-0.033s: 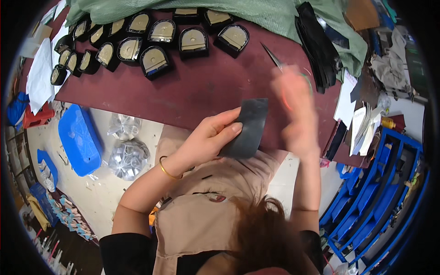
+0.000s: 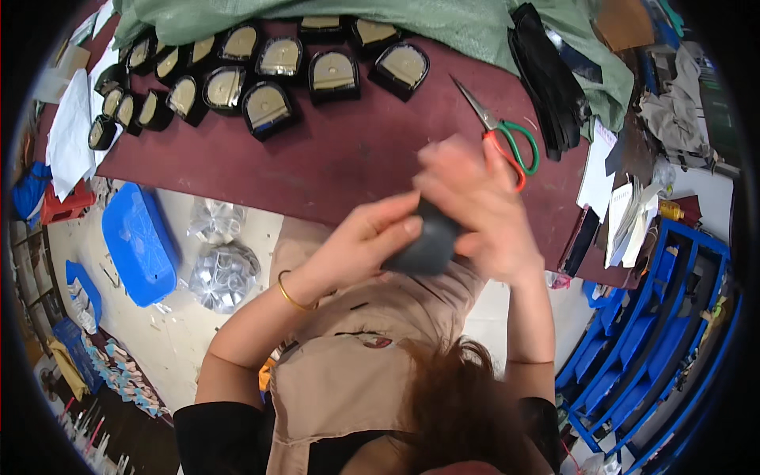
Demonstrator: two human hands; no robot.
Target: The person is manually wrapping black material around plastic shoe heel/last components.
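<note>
My left hand pinches a dark, flat, flexible rectangular piece between thumb and fingers, over my lap at the table's near edge. Blurred by motion, my right hand is at the right side of that piece. Its fingers stretch over the top end, thumb apart, and hide part of it; whether they touch it I cannot tell. Scissors with one red and one green handle loop lie on the dark red table, just beyond my right hand, blades pointing far left.
Several black, round-ended blocks with beige faces stand along the table's far left. Black strips lie far right beside a green woven sheet. A blue bin and clear-wrapped bundles sit left, below the tabletop. Blue racks stand right.
My right hand has moved left from the scissors to the dark piece, uncovering the scissors' handles. My left hand stays about where it was, still pinching the piece.
</note>
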